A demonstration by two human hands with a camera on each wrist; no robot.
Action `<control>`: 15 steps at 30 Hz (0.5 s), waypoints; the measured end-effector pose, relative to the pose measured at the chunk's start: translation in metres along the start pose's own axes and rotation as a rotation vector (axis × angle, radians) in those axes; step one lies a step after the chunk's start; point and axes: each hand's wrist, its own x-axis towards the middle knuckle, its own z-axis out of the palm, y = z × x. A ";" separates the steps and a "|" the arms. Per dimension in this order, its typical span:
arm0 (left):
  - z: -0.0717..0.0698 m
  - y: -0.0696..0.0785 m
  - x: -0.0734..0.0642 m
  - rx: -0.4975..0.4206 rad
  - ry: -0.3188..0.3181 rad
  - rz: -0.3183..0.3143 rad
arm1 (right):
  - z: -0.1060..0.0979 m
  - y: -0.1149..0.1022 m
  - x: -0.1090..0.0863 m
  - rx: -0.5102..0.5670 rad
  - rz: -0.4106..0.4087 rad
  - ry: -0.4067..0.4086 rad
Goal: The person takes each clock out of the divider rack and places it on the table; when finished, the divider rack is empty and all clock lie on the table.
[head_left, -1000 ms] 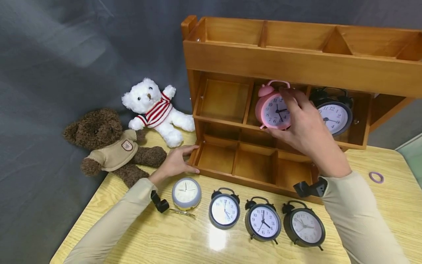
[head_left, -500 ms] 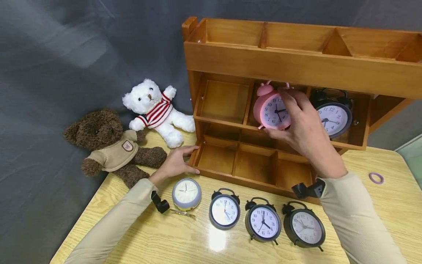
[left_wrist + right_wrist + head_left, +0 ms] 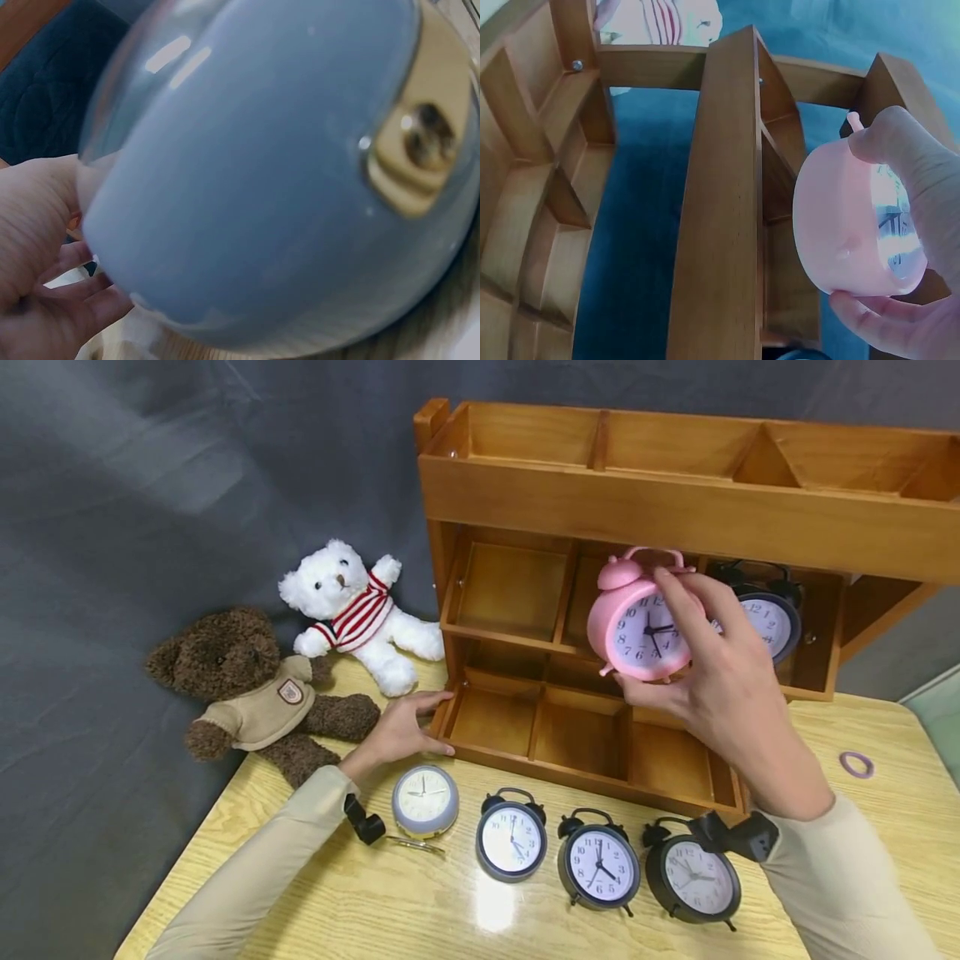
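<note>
My right hand (image 3: 738, 681) pinches a pink twin-bell alarm clock (image 3: 609, 625) between thumb and fingers. The clock is tilted and overlaps the middle compartment of the wooden shelf's (image 3: 675, 503) centre tier. In the right wrist view, the clock's pink back (image 3: 829, 225) faces the camera, clear of the tier's front board. Low on the left, my left hand (image 3: 396, 731) grips the shelf's bottom corner with thumb and fingers spread around it. A grey-blue round clock (image 3: 424, 803) lies just below that hand and fills most of the left wrist view.
A black alarm clock (image 3: 780, 625) sits in the centre tier's right compartment, partly behind my right hand. Three black alarm clocks, left (image 3: 512, 839), middle (image 3: 598, 862) and right (image 3: 693, 877), line the table front. A white teddy (image 3: 367, 618), brown teddy (image 3: 258, 693) and purple ring (image 3: 856, 765) lie around.
My right hand has drawn the pink alarm clock out of the middle compartment, toward the camera and slightly right. The left hand has stayed on the shelf corner.
</note>
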 end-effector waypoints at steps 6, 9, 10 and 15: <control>0.001 -0.003 -0.001 -0.018 0.001 0.006 | -0.019 -0.005 -0.029 0.011 -0.007 0.015; 0.002 -0.003 -0.001 -0.020 -0.001 0.013 | -0.031 -0.004 -0.047 0.012 -0.026 0.047; 0.002 -0.003 -0.001 -0.020 -0.001 0.014 | -0.035 -0.004 -0.054 0.004 -0.023 0.052; 0.003 -0.003 0.001 -0.036 -0.005 0.010 | -0.055 0.000 -0.092 -0.030 0.024 0.022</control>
